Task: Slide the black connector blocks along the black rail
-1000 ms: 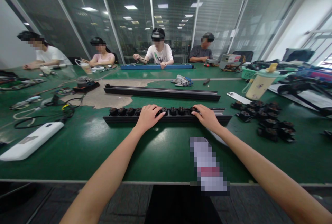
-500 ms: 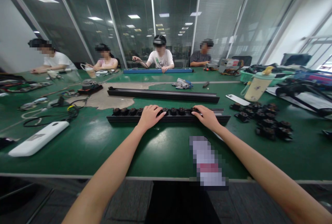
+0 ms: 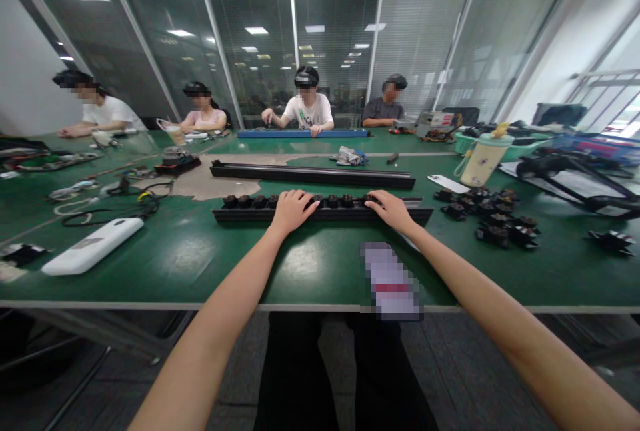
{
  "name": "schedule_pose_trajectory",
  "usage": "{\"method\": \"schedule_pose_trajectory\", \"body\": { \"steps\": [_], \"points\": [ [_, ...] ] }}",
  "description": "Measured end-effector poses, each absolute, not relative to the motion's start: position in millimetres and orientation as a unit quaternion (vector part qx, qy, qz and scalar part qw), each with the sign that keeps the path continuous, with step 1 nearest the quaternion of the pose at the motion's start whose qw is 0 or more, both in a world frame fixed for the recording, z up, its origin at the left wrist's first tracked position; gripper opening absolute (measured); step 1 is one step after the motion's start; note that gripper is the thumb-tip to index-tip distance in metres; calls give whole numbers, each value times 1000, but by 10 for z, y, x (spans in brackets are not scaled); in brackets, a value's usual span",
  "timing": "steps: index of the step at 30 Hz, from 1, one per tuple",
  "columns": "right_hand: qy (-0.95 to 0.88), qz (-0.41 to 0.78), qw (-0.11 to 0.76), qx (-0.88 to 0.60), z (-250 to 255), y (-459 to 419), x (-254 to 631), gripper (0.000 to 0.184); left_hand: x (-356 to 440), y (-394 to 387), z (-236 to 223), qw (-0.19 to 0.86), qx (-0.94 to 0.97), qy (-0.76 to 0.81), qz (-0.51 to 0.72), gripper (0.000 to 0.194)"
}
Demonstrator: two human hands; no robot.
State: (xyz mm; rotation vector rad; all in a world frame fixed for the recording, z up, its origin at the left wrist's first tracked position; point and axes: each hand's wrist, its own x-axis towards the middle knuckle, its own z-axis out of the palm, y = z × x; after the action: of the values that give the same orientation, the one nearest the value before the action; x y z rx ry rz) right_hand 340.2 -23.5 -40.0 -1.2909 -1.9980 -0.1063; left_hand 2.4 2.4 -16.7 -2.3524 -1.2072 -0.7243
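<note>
A long black rail [image 3: 240, 213] lies across the green table [image 3: 175, 258] in front of me, with a row of several black socket modules [image 3: 250, 201] seated in it. My left hand [image 3: 291, 210] rests palm down on the modules near the rail's middle, fingers curled over them. My right hand [image 3: 393, 209] lies on the rail further right, fingertips pressing on the last module in the row. The rail's right end beyond that hand holds no modules.
A second black rail [image 3: 313, 174] lies behind the first. Loose black modules [image 3: 493, 218] are heaped at the right, near a phone [image 3: 448, 183] and a cream bottle [image 3: 481, 159]. A white box [image 3: 93, 246] and cables [image 3: 120, 204] sit left. Four people sit at the far side.
The camera has pulled back and tilted down, so the table edge and my legs show more. Both hands stay on the rail in the same places.
</note>
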Motion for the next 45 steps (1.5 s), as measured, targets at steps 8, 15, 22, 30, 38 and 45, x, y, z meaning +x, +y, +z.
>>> {"method": "schedule_pose_trajectory", "body": {
  "steps": [8, 15, 22, 30, 38, 45],
  "points": [
    [-779, -46, 373, -501, -428, -210, 3425, 36, 17, 45, -200, 220, -837, -428, -259, 44],
    [-783, -36, 379, -492, -436, -194, 3429, 38, 6, 56, -217, 232, -837, -424, -256, 44],
    [-781, -34, 374, -499, -392, -206, 3404, 33, -16, 59, -185, 220, -843, -422, -251, 43],
    [-787, -30, 388, -479, -397, -180, 3368, 32, -127, 74, -139, 206, -862, -397, -239, 40],
    [-787, -33, 407, -462, -440, -121, 3342, 28, -169, 46, -111, 197, -866, -395, -235, 39],
    [-788, -29, 397, -470, -422, -101, 3358, 26, -175, 97, -125, 196, -869, -391, -233, 38]
  ]
}}
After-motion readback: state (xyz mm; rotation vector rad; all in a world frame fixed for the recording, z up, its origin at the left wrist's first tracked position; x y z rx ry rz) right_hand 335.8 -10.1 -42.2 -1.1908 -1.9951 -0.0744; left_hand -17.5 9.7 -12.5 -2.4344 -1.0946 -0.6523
